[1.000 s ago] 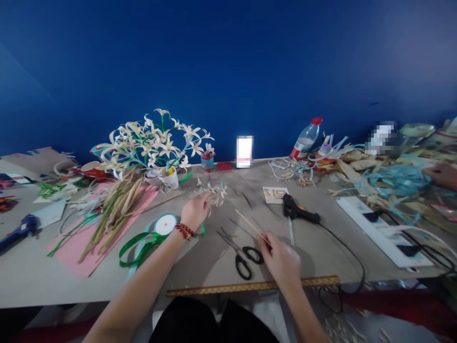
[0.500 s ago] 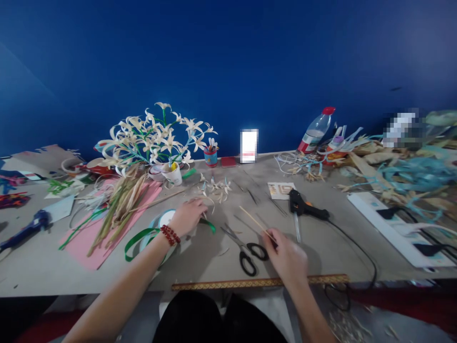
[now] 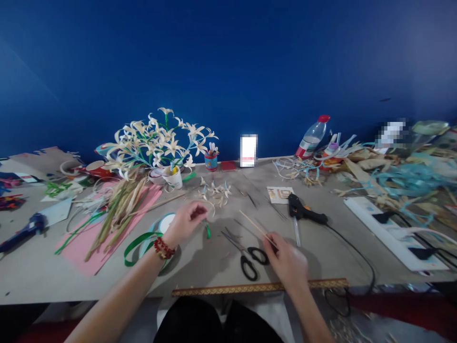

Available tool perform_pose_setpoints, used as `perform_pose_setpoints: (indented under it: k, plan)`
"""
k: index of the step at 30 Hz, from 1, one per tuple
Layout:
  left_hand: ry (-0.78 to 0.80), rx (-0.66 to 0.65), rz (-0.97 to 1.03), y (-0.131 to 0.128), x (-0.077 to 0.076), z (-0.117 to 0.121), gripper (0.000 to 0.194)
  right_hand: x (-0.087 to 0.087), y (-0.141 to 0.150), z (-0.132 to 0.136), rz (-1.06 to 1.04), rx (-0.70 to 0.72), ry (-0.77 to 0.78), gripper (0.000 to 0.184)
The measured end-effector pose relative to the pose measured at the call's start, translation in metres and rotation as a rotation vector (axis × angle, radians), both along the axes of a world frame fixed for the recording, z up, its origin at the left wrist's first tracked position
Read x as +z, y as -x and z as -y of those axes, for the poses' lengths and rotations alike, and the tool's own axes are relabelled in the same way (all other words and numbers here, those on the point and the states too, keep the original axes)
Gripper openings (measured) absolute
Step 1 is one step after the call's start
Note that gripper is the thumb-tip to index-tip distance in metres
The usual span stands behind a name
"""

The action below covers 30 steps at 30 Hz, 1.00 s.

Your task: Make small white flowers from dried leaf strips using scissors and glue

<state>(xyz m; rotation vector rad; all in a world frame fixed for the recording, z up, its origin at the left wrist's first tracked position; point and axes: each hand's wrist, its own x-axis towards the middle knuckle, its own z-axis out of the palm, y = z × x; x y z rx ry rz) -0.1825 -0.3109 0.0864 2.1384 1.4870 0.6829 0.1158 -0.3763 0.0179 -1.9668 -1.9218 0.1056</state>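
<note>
My left hand (image 3: 187, 221), with a red bead bracelet on its wrist, is closed in a pinch on a green ribbon. The ribbon's short end (image 3: 208, 231) hangs by the fingertips, and a loop (image 3: 134, 247) of it curls beside the wrist, next to a pale blue roll (image 3: 167, 223). Between the fingers of my right hand (image 3: 285, 255) is a thin wooden stick (image 3: 253, 222), its tip pointing up and left. Black-handled scissors (image 3: 246, 252) lie between the hands, close to my right fingers. Small cream flowers (image 3: 215, 192) rest beyond my left fingertips.
A black glue gun (image 3: 305, 209) lies right of my right hand, its cord trailing toward a white power strip (image 3: 392, 238). White artificial flowers (image 3: 160, 143) stand in cups at back left. Dried stalks (image 3: 117, 214) cover pink paper (image 3: 74, 252). A patterned strip (image 3: 228, 289) edges the table.
My left hand has turned and drawn slightly left, and the ribbon end by its fingertips now hangs downward. My right hand keeps the stick in nearly the same place. The view has shifted slightly.
</note>
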Motion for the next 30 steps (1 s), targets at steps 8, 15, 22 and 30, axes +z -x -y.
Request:
perform_pose_setpoints:
  k: [8,15,22,30]
  plan:
    - [0.395,0.050,0.732,-0.019,0.012,0.042,0.023,0.009,0.003,0.003,-0.229,0.049,-0.107,0.038]
    - [0.256,0.075,0.510,-0.015,0.017,0.070,0.022,0.030,0.014,0.001,-0.368,0.125,-0.084,0.037]
    - [0.258,0.130,0.450,0.036,0.006,0.102,0.013,0.009,-0.005,-0.012,-0.134,0.140,-0.056,0.035]
    - [0.343,0.432,0.512,0.092,-0.002,0.144,0.018,-0.002,-0.003,-0.019,-0.007,0.117,-0.114,0.044]
